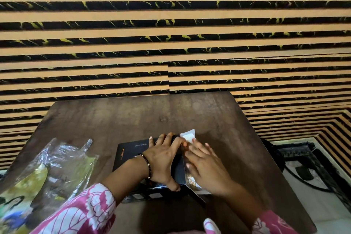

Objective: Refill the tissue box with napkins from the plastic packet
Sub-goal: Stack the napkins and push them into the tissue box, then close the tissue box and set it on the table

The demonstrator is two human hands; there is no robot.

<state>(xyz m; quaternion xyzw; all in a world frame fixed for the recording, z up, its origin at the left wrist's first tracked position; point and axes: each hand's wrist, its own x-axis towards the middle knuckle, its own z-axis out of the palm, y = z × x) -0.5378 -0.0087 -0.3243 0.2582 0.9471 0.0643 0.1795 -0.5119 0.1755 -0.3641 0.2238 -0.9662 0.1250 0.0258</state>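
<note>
A black tissue box (131, 156) with small orange lettering lies flat on the dark wooden table (171, 116). My left hand (163, 159) is spread over its top, thumb hooked on the near edge, holding it down. At the box's right end, a stack of white napkins (188, 136) sticks out beyond my fingers. My right hand (207, 169) lies flat on this stack, against the box's side. A black flap (197, 197) of the box hangs open toward me. The crumpled clear plastic packet (62, 165), printed green and yellow, lies at the table's left.
A wall of orange and black marbled stripes rises right behind the table's far edge. To the right of the table, the light floor holds a black cable (303, 176) and a dark ornate frame (296, 150). Pink-and-white sleeves cover both forearms.
</note>
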